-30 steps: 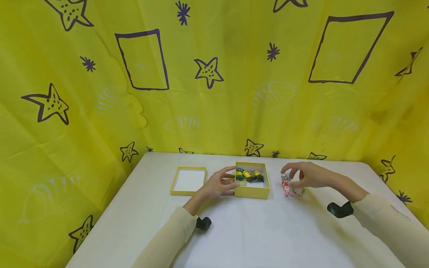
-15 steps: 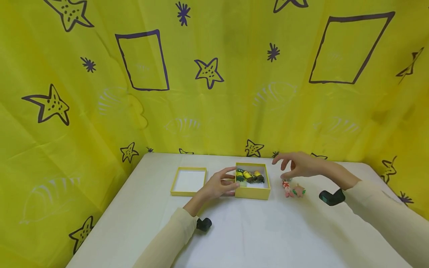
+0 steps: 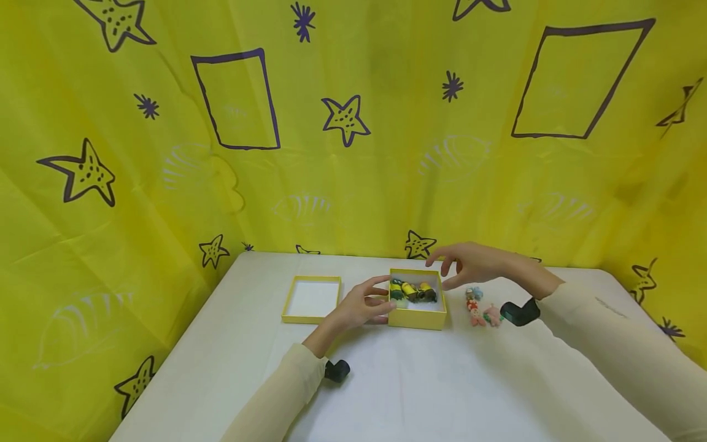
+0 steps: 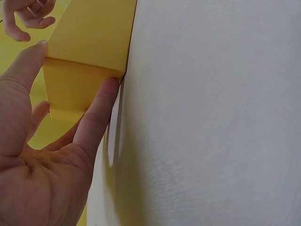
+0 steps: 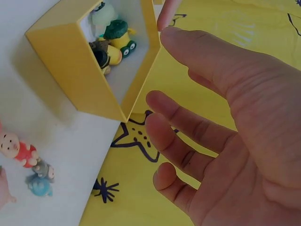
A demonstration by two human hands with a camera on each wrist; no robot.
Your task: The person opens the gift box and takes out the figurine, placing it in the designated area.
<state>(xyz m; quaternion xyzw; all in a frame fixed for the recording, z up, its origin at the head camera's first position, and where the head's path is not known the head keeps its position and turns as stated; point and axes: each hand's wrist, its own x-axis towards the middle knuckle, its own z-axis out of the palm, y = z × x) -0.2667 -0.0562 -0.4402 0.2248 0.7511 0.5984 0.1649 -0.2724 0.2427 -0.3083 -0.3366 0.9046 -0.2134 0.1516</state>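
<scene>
An open yellow box [image 3: 417, 319] with a white inside stands on the table, several small yellow and green toy figures [image 3: 410, 291] lying in it. My left hand [image 3: 356, 302] touches the box's left side with spread fingers; its thumb meets the box's edge in the left wrist view. Above the box's right side is my right hand [image 3: 477, 263], fingers loosely bent and holding nothing. To the right of the box lie a pink toy figure in red [image 3: 475, 312], a bluish one [image 3: 474, 293] and a pink one with green [image 3: 493, 315]. The right wrist view shows green-and-yellow figures [image 5: 118, 37] inside the box.
A shallow yellow-rimmed white lid [image 3: 312, 299] lies on the white table [image 3: 386, 393], left of my left hand. A yellow curtain [image 3: 353, 184] with dark star drawings hangs behind the table and at both sides.
My right hand has moved left from above the loose toy figures to the box's right side, uncovering those figures. My left hand and the box have stayed in place.
</scene>
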